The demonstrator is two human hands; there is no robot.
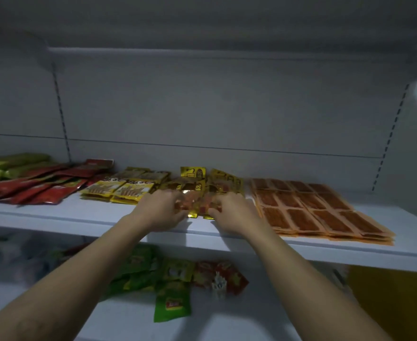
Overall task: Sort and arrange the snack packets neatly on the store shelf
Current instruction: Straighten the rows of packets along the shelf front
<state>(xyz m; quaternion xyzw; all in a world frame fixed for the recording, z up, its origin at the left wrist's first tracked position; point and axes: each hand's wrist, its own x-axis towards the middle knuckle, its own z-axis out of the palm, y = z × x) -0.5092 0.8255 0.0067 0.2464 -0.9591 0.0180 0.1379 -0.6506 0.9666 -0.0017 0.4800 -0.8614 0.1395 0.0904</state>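
Reaching forward side by side, left hand [159, 210] and right hand [233, 214] curl fingers [174, 196] around gold snack packets [197, 206] on the shelf [79, 215].

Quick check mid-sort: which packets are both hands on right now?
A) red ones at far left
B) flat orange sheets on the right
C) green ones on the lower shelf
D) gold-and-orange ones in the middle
D: the left hand and right hand both grip the gold-and-orange packets, between the yellow packets and the orange sheets.
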